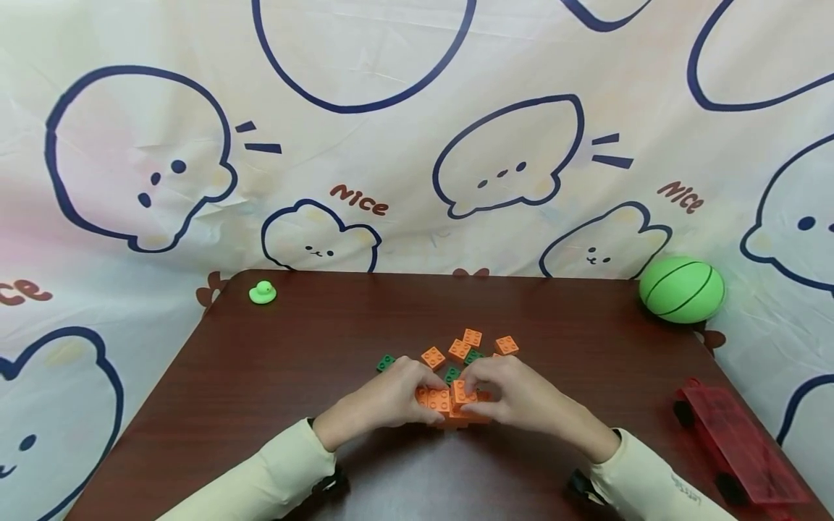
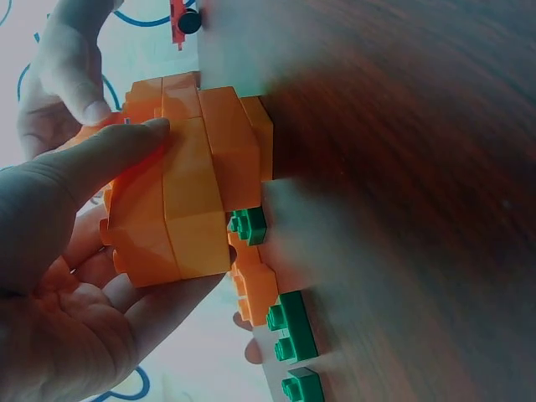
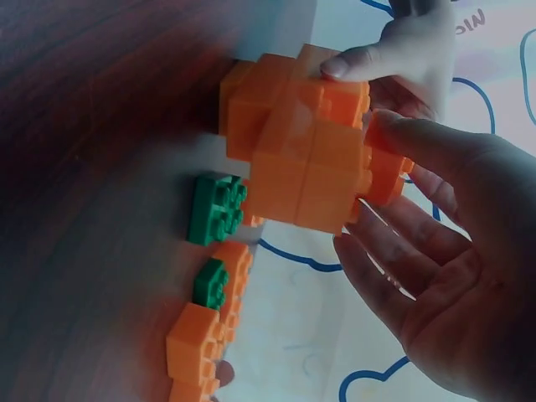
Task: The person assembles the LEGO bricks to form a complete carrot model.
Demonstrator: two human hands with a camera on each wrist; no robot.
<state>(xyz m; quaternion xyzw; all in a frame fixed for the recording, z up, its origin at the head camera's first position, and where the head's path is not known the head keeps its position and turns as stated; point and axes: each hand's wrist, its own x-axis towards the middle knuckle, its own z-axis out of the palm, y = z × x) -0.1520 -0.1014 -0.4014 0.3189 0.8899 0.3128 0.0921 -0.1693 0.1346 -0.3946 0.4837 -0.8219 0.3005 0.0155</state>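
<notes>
An assembly of orange building blocks stands on the dark table in front of the person, built in several layers. The left hand grips its left side, thumb on the near face and fingers behind. On top, toward the right, sits a single orange block, which the right hand pinches between thumb and fingers. That block touches the studs below it; whether it is pressed fully down I cannot tell. Behind the hands lie loose orange blocks and green blocks.
A green toy duck sits at the table's back left corner. A green ball is at the back right. Along the right edge stands a red translucent toy vehicle with black wheels. A cartoon-printed cloth hangs behind the table.
</notes>
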